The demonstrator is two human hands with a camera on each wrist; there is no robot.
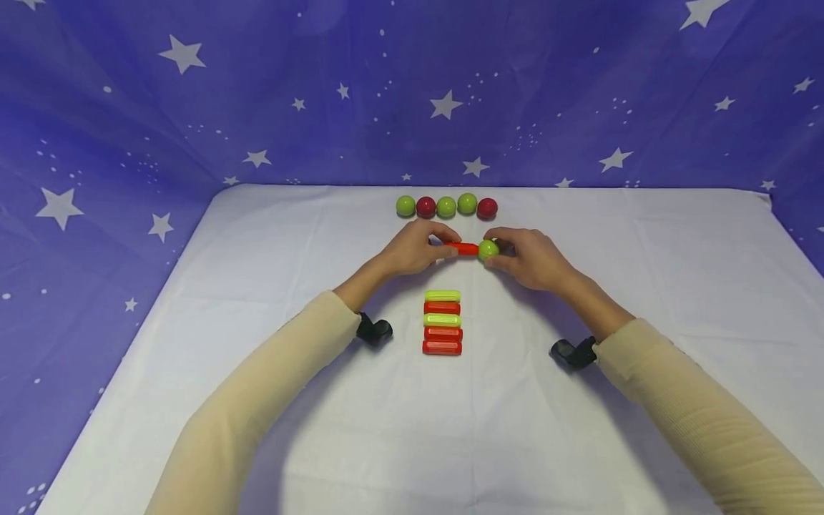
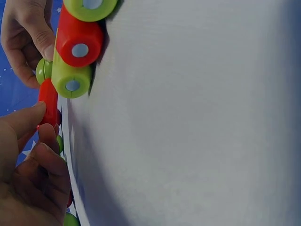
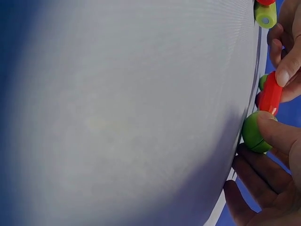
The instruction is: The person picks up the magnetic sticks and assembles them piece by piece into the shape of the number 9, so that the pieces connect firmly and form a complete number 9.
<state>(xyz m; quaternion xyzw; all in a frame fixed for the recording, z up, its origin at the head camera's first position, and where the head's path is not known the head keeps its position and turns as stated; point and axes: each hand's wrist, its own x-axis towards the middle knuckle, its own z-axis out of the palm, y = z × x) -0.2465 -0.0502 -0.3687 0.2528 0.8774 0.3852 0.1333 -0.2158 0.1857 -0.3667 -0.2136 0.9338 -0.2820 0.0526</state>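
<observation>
My left hand (image 1: 415,249) pinches a red magnetic rod (image 1: 466,249) between thumb and fingers, its far end pointing right. My right hand (image 1: 533,257) holds a green ball (image 1: 488,249) by thumb and fingertips. Rod and ball meet end to end over the white cloth in the head view. From the right wrist view, the red rod (image 3: 270,96) runs right up to the green ball (image 3: 255,133), with the right thumb laid on the ball. In the left wrist view the left fingers (image 2: 28,117) grip the red rod (image 2: 47,100) from below.
Behind the hands, a row of green and red balls (image 1: 446,207) lies on the white cloth (image 1: 322,443). Nearer to me several red and yellow-green rods (image 1: 442,320) are stacked side by side, with metal discs in their ends. A blue starry backdrop (image 1: 386,86) stands behind.
</observation>
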